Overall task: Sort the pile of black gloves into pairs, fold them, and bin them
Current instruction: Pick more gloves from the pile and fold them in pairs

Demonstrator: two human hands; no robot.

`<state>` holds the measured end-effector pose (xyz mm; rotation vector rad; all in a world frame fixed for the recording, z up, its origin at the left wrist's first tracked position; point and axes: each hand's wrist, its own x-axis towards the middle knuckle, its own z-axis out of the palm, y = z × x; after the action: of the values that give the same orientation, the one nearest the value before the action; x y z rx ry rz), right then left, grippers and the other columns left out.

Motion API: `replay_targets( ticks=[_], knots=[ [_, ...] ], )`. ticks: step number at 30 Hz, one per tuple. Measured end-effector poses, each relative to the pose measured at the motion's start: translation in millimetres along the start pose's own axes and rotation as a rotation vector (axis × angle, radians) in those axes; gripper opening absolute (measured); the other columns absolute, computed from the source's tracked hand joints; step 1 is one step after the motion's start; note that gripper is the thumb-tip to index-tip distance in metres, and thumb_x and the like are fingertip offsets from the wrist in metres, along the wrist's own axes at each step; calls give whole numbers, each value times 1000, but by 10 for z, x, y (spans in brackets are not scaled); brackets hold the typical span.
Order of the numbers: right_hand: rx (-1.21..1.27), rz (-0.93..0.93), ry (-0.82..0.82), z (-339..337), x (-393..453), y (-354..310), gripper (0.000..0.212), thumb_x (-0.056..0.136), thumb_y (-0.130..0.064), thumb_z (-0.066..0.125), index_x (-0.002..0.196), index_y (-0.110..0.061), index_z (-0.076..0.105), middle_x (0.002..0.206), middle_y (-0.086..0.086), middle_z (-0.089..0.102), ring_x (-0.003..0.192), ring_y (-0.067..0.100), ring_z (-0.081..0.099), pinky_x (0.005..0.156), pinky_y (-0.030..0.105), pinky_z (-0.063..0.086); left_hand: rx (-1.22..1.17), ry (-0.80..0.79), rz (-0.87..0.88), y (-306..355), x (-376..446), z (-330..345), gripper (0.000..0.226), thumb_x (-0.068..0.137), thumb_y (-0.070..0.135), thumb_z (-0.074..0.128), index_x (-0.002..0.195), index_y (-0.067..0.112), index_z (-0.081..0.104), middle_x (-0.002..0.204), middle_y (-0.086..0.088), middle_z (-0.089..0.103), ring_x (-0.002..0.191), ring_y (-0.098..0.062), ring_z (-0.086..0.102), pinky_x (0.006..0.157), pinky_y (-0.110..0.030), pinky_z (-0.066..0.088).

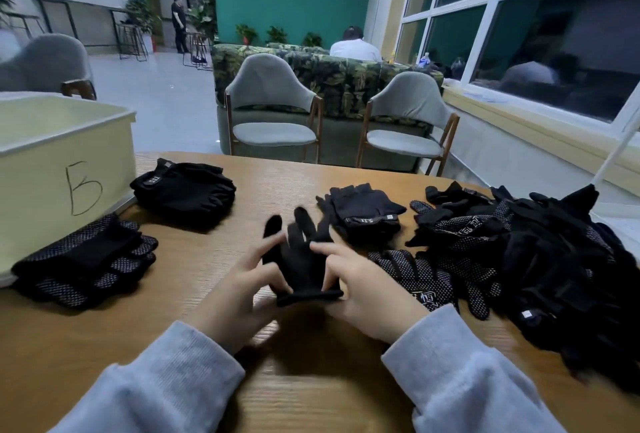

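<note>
The plain black glove [300,259] is lying at the middle of the bench [104,335], close to the near edge, between the two hands. Its long axis is running from the near edge toward the far edge: the cuff is pointing at the person, and the fingers are fanning away toward the far edge.

The left hand [239,289] is gripping the cuff at its left corner, with the thumb and lower fingers curled onto the fabric and the index finger stretching along the glove's left side. The right hand [363,294] is pinching the cuff at its right corner, with the index finger reaching across the palm of the glove. Both grips are therefore clamped on the same glove, one on each side of the cuff, and neither hand is nearer than the other.

The unsorted pile [540,252] is lying along the right edge of the bench, just beside the right hand, so that hand looks better placed to fetch a matching glove. Folded stacks [183,190] are sitting near the far left, beside the bin [52,155] at the left edge, which favours the left hand for binning.
</note>
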<state>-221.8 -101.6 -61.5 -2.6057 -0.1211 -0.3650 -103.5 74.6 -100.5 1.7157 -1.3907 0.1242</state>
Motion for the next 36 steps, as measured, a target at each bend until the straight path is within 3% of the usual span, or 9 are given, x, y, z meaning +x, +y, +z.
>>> replay_targets(
  ticks=[2, 6, 10, 14, 19, 26, 30, 33, 36],
  knots=[
    [-12, 41, -64, 53, -91, 6, 35, 82, -12, 68, 70, -28, 40, 148, 0, 36, 143, 11, 16, 111, 20, 20, 6, -95, -57, -10, -88, -6, 34, 75, 16, 73, 76, 45, 55, 145, 9, 30, 137, -10, 33, 101, -7, 28],
    [-68, 72, -85, 92, -206, 27, 14, 85, -13, 65, 85, -21, 54, 148, -4, 36, 144, 11, 11, 113, 20, 16, 20, -150, -129, 39, -161, -49, 55, 76, 3, 72, 78, 56, 57, 142, 14, 29, 142, -10, 13, 101, 1, 12],
    [-119, 61, -57, 105, -272, 18, 12, 84, -16, 66, 96, -18, 67, 140, -4, 45, 141, 13, 23, 112, 23, 20, 34, -148, -155, 98, -214, -60, 34, 72, 22, 64, 74, 56, 60, 138, 19, 35, 142, -13, 19, 104, -7, 17],
    [-111, 54, -48, 117, -359, -21, 15, 81, -18, 64, 94, -20, 72, 130, -4, 54, 127, 14, 43, 108, 29, 30, 24, -181, -208, 157, -280, -80, 38, 75, 12, 70, 74, 49, 63, 135, 23, 38, 133, -25, 37, 98, -10, 27],
    [-105, 79, -62, 107, -458, -87, 21, 86, -19, 61, 101, -28, 73, 131, -10, 52, 126, 11, 41, 107, 29, 29, -8, -208, -227, 243, -338, -63, 23, 64, 42, 46, 78, 53, 60, 135, 23, 42, 135, 14, 13, 105, -4, 16],
    [-45, 101, -46, 99, -623, -114, 26, 82, -34, 54, 100, -32, 72, 129, -12, 52, 123, 6, 44, 106, 28, 32, 74, -232, -228, 310, -408, -72, 27, 60, 42, 41, 74, 54, 60, 133, 31, 39, 134, 18, 9, 109, -9, 2],
    [-75, 125, 62, -47, -787, 1, 39, 76, -49, 44, 94, -30, 72, 118, -14, 58, 119, 3, 43, 101, 27, 32, 1, -195, -234, 404, -364, -52, 36, 66, 22, 43, 73, 50, 64, 129, 31, 46, 134, 16, 16, 111, -12, -1],
    [-156, 169, 95, -195, -912, 70, 36, 77, -47, 54, 106, -31, 69, 118, -23, 48, 119, -1, 38, 102, 23, 27, 21, -140, -201, 448, -339, 79, 32, 76, 36, 39, 89, 56, 59, 123, 35, 51, 131, 14, 26, 112, -15, 4],
    [-206, 228, 43, -291, -1035, 138, 47, 83, -39, 67, 124, -42, 43, 118, -35, 32, 120, -11, 27, 104, 5, 13, 143, -147, -132, 470, -335, 256, 31, 84, 47, 39, 113, 54, 47, 122, 35, 51, 131, 13, 28, 115, -20, 4]
  ],
)
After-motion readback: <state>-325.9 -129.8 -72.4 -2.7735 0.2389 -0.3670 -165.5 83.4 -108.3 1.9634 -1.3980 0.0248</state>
